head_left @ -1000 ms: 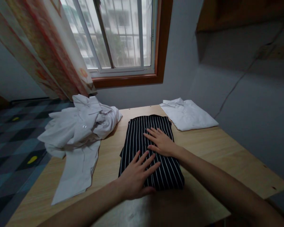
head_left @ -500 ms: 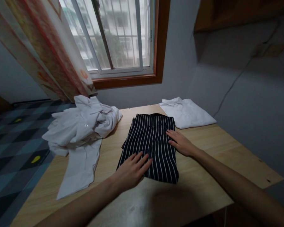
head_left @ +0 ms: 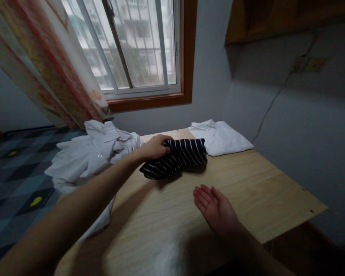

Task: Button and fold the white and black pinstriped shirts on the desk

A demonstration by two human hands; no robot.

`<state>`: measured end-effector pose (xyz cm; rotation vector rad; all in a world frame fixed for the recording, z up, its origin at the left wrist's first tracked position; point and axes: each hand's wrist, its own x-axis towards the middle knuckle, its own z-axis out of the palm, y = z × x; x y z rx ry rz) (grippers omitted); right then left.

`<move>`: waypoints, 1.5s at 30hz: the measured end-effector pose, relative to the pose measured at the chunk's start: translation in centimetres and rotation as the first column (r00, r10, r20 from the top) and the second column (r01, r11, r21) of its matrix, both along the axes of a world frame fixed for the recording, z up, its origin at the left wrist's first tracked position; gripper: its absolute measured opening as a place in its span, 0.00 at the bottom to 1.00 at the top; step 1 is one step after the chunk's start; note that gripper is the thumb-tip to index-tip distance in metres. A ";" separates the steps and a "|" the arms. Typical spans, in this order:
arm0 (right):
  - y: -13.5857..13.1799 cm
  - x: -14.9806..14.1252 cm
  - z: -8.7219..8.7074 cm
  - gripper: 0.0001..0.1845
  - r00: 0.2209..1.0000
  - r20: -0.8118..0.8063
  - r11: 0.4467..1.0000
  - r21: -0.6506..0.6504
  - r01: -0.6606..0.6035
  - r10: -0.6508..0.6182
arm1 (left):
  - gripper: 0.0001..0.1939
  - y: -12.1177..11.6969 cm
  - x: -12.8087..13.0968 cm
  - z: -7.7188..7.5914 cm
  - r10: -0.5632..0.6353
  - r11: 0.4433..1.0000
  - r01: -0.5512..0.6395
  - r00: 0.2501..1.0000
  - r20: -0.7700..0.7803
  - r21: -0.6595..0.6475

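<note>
A folded black garment with white stripes (head_left: 186, 153) is partly lifted off the table, bent over and hanging in folds. My left hand (head_left: 156, 147) grips its upper left corner, with the fingers mostly behind the cloth. In front of it, to the right, my right hand (head_left: 215, 209) is held palm up with the fingers stretched out, touching nothing. To the left of the striped garment lies a crumpled pile of white shirts (head_left: 89, 153), partly covered by my left forearm. Beyond and to the right lies a folded white shirt (head_left: 221, 138) with its collar showing.
The pale wooden table (head_left: 264, 188) has its right corner near the wall. Behind it are a window with a brown frame (head_left: 149, 102) and a patterned curtain (head_left: 54, 61). A cable (head_left: 271, 105) runs down the wall from a socket. Checked flooring (head_left: 17, 184) shows at left.
My left hand has moved forward and taken hold of the striped garment, which went from lying flat to bent and raised. My right hand has come off it, nearer to me, and turned palm up.
</note>
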<state>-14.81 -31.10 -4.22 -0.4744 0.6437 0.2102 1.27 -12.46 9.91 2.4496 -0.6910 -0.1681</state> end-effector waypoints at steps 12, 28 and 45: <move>9.6 10.5 3.3 0.33 0.769 0.591 0.940 -0.340 -0.038 0.245 | 0.12 -4.1 1.0 3.3 0.229 0.719 -0.400 0.908 -0.350 -0.568; -3.1 17.4 0.2 0.39 0.861 0.342 0.662 -0.750 0.008 0.376 | 0.19 1.8 -18.9 -12.1 0.187 0.550 -0.685 0.658 -0.730 -0.477; 0.4 8.3 -2.8 0.34 0.531 -0.227 -0.518 -0.694 0.500 0.817 | 0.35 4.7 -9.7 -14.9 0.076 0.916 -0.185 0.951 0.298 0.355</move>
